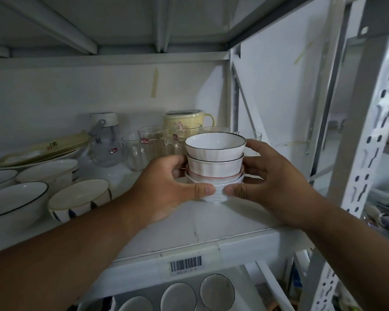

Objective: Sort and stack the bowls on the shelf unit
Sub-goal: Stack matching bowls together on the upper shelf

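Both hands were clamped on one stack of small bowls (215,162): the left hand (166,187) curled round its left side, the right hand (265,173) round its right, thumbs nearly meeting across the ribbed white base of the lowest bowl. The stack stood toward the right end of the shelf board (211,230), its foot at the board's surface, though whether it rested there or was lifted just clear could not be told.

The white metal shelf unit (368,135) framed everything, with a slotted upright at the right. A barcode label (185,263) was stuck on the board's front edge. To the left sat a large black-rimmed bowl (11,203), then a blue-striped bowl (79,198) just beside it, and behind them a pile of plates (41,151). At the back stood a glass jug (103,142), clear glass mugs (153,142) and a yellow lidded mug (184,120). On the level below, round dark-rimmed bowls (217,291) showed from above.

Within the stack, the top two bowls were white with dark rims; under them a red-rimmed one peeked out.
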